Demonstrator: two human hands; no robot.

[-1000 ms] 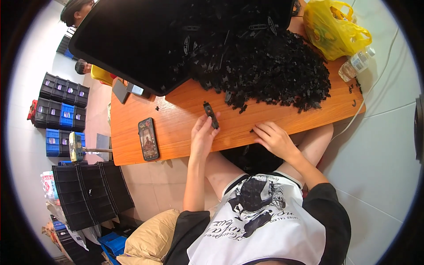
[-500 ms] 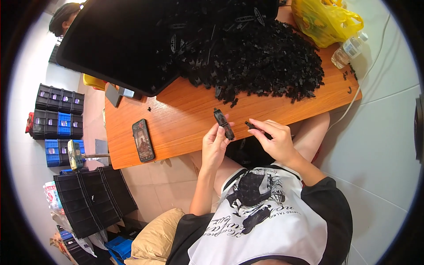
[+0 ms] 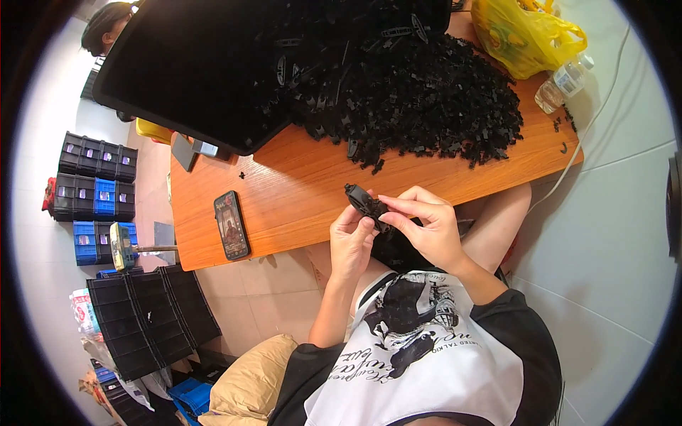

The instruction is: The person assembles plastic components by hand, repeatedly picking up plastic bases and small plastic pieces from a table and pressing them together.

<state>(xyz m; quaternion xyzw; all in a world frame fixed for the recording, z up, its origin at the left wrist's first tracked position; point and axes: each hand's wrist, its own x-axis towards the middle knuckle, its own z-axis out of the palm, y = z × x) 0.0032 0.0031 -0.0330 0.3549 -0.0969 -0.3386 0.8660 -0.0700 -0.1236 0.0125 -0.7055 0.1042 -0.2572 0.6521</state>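
Right grip, earlier apart, now pinching black part, left grip grasping it, black pile lying on surface, crates standing leftward

An elongated, narrow part of black, plastic-looking material is held up slantwise between the left hand and the right hand, seen against the near edge of the orange-brown wood-grained surface. Its knobbed tip points away toward the far left; its lower right end is partly covered by fingers, the details there too dark to tell.
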